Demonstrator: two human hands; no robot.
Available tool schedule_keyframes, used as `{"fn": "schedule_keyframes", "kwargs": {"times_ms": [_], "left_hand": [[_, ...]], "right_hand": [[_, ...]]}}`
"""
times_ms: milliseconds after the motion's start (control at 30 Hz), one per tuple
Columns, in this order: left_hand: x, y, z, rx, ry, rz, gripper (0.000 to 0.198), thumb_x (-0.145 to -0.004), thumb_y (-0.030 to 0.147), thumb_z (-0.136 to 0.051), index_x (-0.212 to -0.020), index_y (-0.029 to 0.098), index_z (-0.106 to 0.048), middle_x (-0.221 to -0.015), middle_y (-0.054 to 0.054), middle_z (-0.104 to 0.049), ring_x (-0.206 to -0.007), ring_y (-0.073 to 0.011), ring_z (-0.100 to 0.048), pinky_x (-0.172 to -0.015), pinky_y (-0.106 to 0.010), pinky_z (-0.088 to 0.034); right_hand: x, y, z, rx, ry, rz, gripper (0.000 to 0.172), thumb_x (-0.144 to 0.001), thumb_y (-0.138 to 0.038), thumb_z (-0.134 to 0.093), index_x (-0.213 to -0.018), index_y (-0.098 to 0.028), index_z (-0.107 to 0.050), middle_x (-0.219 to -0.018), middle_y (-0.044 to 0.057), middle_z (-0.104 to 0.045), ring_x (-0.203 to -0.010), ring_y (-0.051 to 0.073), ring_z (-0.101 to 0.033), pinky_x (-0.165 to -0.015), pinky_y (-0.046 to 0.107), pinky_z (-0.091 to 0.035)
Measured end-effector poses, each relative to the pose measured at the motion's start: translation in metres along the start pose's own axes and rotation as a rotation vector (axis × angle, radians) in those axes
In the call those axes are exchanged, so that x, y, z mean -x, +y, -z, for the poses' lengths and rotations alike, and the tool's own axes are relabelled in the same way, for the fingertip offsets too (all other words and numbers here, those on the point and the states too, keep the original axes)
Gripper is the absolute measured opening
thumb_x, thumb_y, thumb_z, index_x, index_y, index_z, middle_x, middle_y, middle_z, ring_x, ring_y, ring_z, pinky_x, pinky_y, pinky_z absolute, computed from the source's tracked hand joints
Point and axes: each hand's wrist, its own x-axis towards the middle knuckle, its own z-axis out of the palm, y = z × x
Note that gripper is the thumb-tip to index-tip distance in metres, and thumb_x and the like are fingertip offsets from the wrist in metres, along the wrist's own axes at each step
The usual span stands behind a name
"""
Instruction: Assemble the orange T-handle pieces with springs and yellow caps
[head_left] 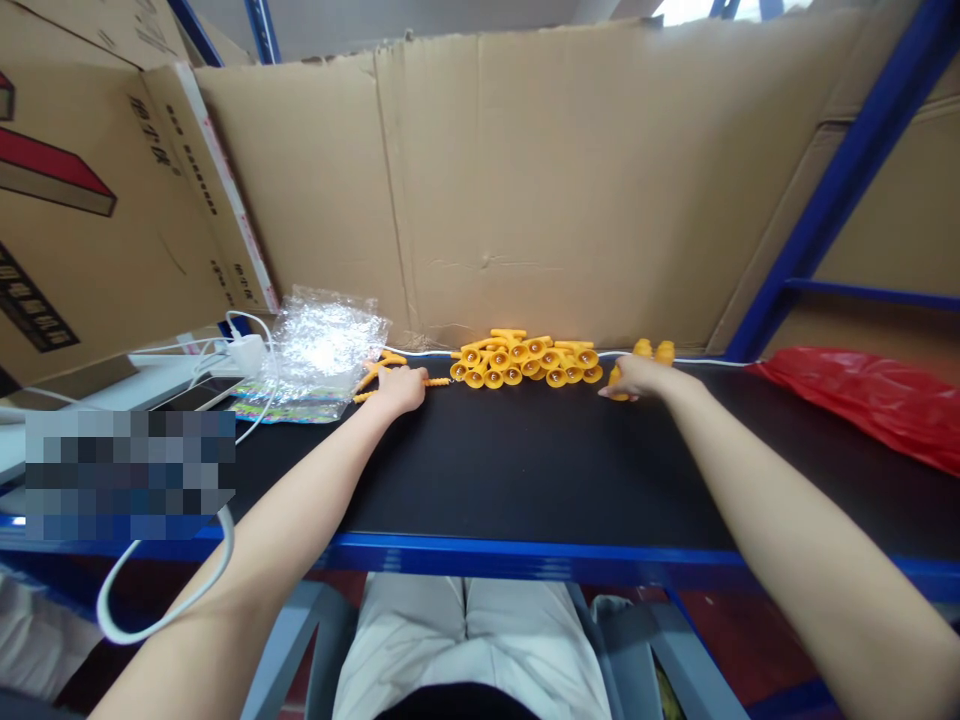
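Note:
My left hand (401, 388) is closed on a yellow twisted rod (438, 382), whose thin ribbed end sticks out to the right. More yellow rods (370, 375) lie just beyond and left of that hand. On the other side, my right hand (634, 377) grips a yellow plastic piece (616, 382), mostly covered by the fingers. Behind this hand stand two yellow rounded pieces (664, 351). Between my hands, against the cardboard, is a stacked row of yellow funnel-shaped pieces (512, 375). Their round open mouths face me, with something shiny at the centre of each.
A black tabletop (525, 470) with a blue front edge carries everything. Clear plastic bags (322, 345), a white charger (246, 352) and cables are at the left. A red plastic bag (862, 395) lies at the right. A cardboard wall (600, 180) closes off the back.

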Motion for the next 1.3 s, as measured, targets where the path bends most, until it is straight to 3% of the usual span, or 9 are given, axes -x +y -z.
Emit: {"fn": "schedule_keyframes", "kwargs": {"times_ms": [133, 333, 567, 767, 900, 1067, 1300], "left_hand": [[-0.001, -0.001, -0.002, 0.034, -0.028, 0.073, 0.038, -0.085, 0.022, -0.031, -0.115, 0.022, -0.055, -0.111, -0.015, -0.061, -0.11, -0.0331, -0.052, -0.096, -0.072, -0.01], [-0.005, -0.003, -0.003, 0.093, -0.019, 0.161, 0.037, -0.081, 0.021, -0.037, -0.116, 0.022, -0.048, -0.109, -0.014, -0.06, -0.108, -0.0318, -0.054, -0.1, -0.063, -0.02], [0.0, 0.005, 0.002, 0.212, 0.007, 0.024, 0.031, -0.085, 0.025, -0.035, -0.113, 0.026, -0.048, -0.105, -0.011, -0.057, -0.099, -0.0288, -0.057, -0.087, -0.051, -0.04], [0.005, 0.019, 0.0, 0.224, 0.059, -0.101, 0.027, -0.085, 0.033, -0.04, -0.108, 0.026, -0.052, -0.102, -0.008, -0.058, -0.101, -0.0258, -0.056, -0.088, -0.046, -0.041], [0.006, 0.022, -0.002, 0.212, 0.092, -0.112, 0.027, -0.085, 0.033, -0.039, -0.107, 0.026, -0.052, -0.1, -0.008, -0.059, -0.097, -0.025, -0.058, -0.088, -0.044, -0.041], [0.007, 0.026, -0.002, 0.19, 0.123, -0.113, 0.028, -0.084, 0.032, -0.04, -0.107, 0.024, -0.053, -0.097, -0.008, -0.061, -0.096, -0.0255, -0.059, -0.085, -0.042, -0.042], [0.007, 0.03, -0.001, 0.226, 0.104, -0.074, 0.027, -0.083, 0.031, -0.042, -0.105, 0.023, -0.056, -0.098, -0.008, -0.066, -0.094, -0.025, -0.061, -0.079, -0.035, -0.044]], "right_hand": [[0.015, -0.017, 0.006, 0.038, -0.104, 0.06, 0.018, -0.073, -0.033, -0.067, -0.068, -0.018, -0.058, -0.063, 0.007, -0.064, -0.066, 0.024, -0.062, -0.064, 0.036, -0.046], [0.035, -0.045, 0.005, 0.023, -0.003, 0.389, 0.025, -0.062, -0.035, -0.072, -0.074, -0.02, -0.056, -0.079, 0.004, -0.063, -0.077, 0.024, -0.06, -0.066, 0.033, -0.044], [0.032, -0.069, -0.022, -0.215, 0.056, 0.56, 0.024, -0.071, -0.036, -0.064, -0.082, -0.019, -0.051, -0.078, 0.002, -0.058, -0.07, 0.017, -0.054, -0.061, 0.027, -0.039], [0.026, -0.078, -0.035, -0.211, 0.2, 0.654, 0.022, -0.076, -0.04, -0.059, -0.074, -0.018, -0.052, -0.074, 0.003, -0.054, -0.067, 0.017, -0.049, -0.06, 0.028, -0.037], [0.024, -0.081, -0.042, -0.202, 0.293, 0.689, 0.025, -0.077, -0.037, -0.059, -0.092, -0.017, -0.062, -0.092, 0.008, -0.055, -0.081, 0.021, -0.053, -0.071, 0.032, -0.042], [0.021, -0.086, -0.052, -0.188, 0.299, 0.707, 0.037, -0.081, -0.032, -0.057, -0.114, -0.015, -0.061, -0.105, 0.012, -0.056, -0.094, 0.023, -0.056, -0.087, 0.035, -0.042], [0.017, -0.092, -0.058, -0.201, 0.323, 0.631, 0.036, -0.084, -0.033, -0.054, -0.115, -0.016, -0.059, -0.111, 0.012, -0.061, -0.102, 0.025, -0.057, -0.089, 0.037, -0.043]]}}
